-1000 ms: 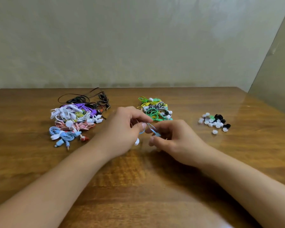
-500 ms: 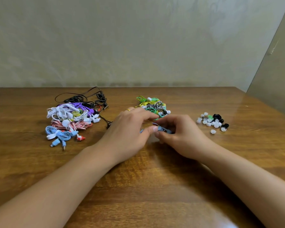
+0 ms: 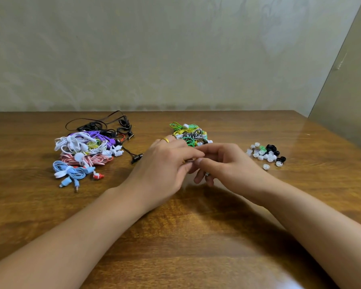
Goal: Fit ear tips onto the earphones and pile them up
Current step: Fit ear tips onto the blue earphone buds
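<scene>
At the middle of the table (image 3: 196,236), the left hand (image 3: 165,165) and right hand (image 3: 223,163) are brought together fingertip to fingertip, fingers curled; what is pinched between them cannot be told. A large heap of earphones (image 3: 86,151) is seen at ten o'clock, a smaller heap (image 3: 189,133) at twelve, and the ear tips (image 3: 265,154) at two.

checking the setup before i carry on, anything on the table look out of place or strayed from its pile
Slightly. Two white ear tips lie a little apart from the tip pile, and a black earbud trails out of the left earphone pile on its cord. Nothing looks spilled or damaged.
</scene>
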